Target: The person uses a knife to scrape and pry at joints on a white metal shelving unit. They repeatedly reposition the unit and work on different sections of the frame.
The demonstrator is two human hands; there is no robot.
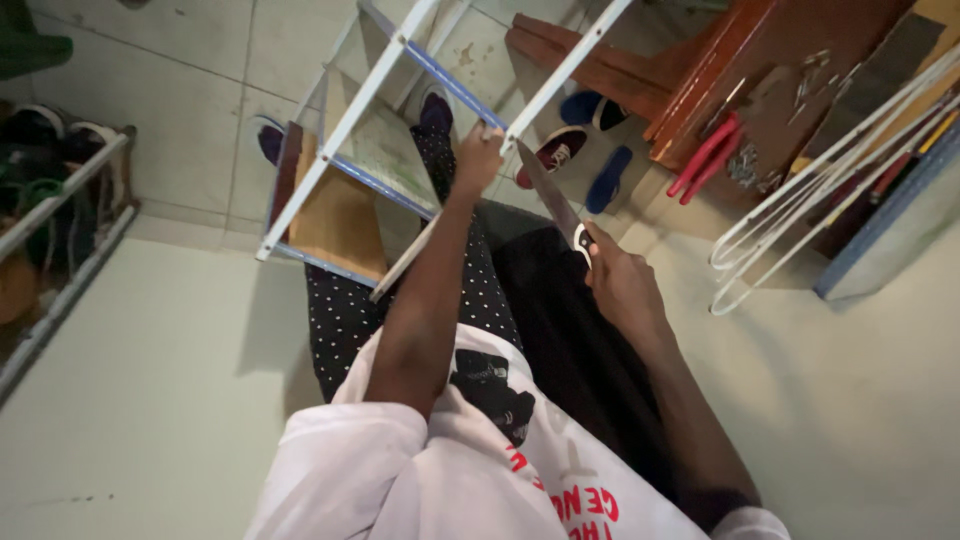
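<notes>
The left hand (478, 157) is clamping a tube of the white metal rack (345, 120), which looks light and rigid. At four o'clock, the right hand (622, 283) is closing on the handle of a knife (550, 205), well clear of its sharp, stiff blade.

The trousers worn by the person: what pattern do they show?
Dark trousers with small white polka dots, seen in the head view.
</notes>
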